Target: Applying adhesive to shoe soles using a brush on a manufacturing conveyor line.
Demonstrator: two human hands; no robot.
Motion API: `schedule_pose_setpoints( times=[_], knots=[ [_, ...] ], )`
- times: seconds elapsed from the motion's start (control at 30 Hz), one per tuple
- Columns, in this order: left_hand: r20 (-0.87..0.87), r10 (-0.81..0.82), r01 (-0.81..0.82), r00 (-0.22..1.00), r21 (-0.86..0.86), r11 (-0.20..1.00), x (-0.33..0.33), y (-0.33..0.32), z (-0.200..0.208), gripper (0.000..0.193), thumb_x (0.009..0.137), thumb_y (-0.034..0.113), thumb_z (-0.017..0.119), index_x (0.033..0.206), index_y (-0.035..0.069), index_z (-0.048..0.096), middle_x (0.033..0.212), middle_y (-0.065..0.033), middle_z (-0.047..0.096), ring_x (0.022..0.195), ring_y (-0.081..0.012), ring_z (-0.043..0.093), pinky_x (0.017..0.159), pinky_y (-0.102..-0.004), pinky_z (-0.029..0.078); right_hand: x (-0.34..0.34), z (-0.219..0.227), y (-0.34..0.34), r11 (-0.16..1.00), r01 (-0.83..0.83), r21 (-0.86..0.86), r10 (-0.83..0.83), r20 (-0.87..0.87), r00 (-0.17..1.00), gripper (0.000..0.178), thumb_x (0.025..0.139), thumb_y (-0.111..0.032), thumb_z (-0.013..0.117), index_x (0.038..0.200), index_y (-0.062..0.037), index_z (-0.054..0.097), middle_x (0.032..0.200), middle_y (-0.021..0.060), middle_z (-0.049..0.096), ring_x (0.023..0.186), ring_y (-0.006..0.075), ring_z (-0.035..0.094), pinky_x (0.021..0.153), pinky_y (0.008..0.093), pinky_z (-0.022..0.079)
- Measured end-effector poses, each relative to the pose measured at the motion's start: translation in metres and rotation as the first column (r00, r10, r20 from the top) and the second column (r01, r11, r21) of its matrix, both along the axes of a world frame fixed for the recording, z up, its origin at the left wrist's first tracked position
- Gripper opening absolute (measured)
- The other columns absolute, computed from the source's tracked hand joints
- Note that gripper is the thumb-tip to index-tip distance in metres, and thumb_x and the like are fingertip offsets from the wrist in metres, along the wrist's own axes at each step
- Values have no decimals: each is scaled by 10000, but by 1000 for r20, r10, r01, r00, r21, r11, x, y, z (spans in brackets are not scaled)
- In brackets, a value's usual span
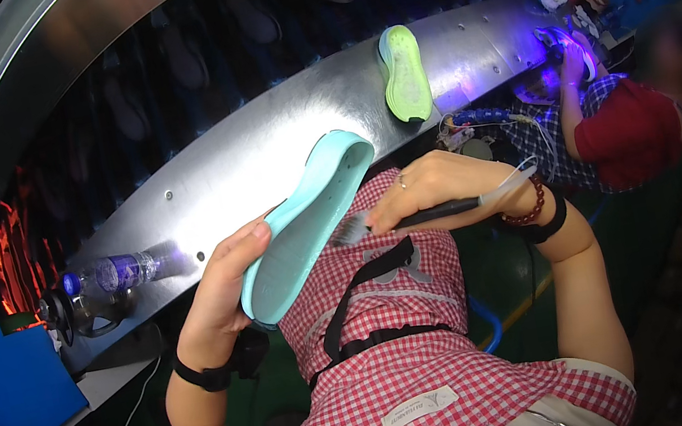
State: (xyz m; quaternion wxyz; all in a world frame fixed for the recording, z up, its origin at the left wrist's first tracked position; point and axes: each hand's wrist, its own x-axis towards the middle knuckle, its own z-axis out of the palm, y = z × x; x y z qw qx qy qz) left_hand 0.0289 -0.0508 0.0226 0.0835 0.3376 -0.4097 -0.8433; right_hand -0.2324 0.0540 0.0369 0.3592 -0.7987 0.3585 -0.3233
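By the bench's (pixel 150 215) near edge, the left hand (pixel 221 280) pinches the sole (pixel 301 236), its length slanting away rightward. Just right, the right hand's (pixel 432 186) fingers pinch a brush (pixel 443 210).

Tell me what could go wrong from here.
The turquoise sole is held up off the metal bench by one side in the left grip, so it might slip or twist.

The brush in the right grip has its bristles close to the sole's rim, so a stray stroke could mark it.

The lime-green sole lies near the bench's near edge and might get knocked off.
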Motion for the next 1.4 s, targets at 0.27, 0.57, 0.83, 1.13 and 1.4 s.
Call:
schedule_pose_setpoints(
  times=[0.27,0.57,0.83,1.13,1.4],
  knots=[
    [-248,309,-193,918,402,895,-21,15,-26,499,878,275,417,1226,-81,386,1124,-225,532,973,-285,573,854,-365,470,39,-17,-3,806,164,568,-437,386,812,210,774,-28,610,975,29,629,864,129,653,735,145,628,666,237,510],
    [-297,397,-276,868,375,885,-20,18,-42,491,870,263,417,1220,-80,391,1107,-223,538,974,-291,571,858,-384,470,53,-48,0,811,399,427,-564,389,729,166,781,-17,592,931,28,643,873,119,658,759,111,599,687,221,471],
    [-247,486,-373,839,389,842,-20,17,-40,423,861,266,446,1124,-64,473,1016,-216,584,856,-311,620,741,-430,531,49,-62,-1,755,617,221,-639,456,619,163,789,-54,607,929,21,642,836,118,655,720,123,608,647,231,477],
    [-257,447,-347,857,355,868,-20,22,-37,431,871,267,428,1149,-62,453,1035,-221,577,849,-324,622,731,-446,536,39,-76,-29,543,828,-139,-752,360,553,187,761,18,597,945,27,627,859,143,648,694,158,621,638,241,487],
    [-251,507,-414,825,344,843,-5,9,-57,463,885,286,405,1205,-46,423,1106,-190,558,957,-283,586,844,-391,476,60,-50,-17,835,550,-1,-520,325,790,211,751,2,609,960,21,627,906,139,651,826,214,636,724,287,503]
  ],
)
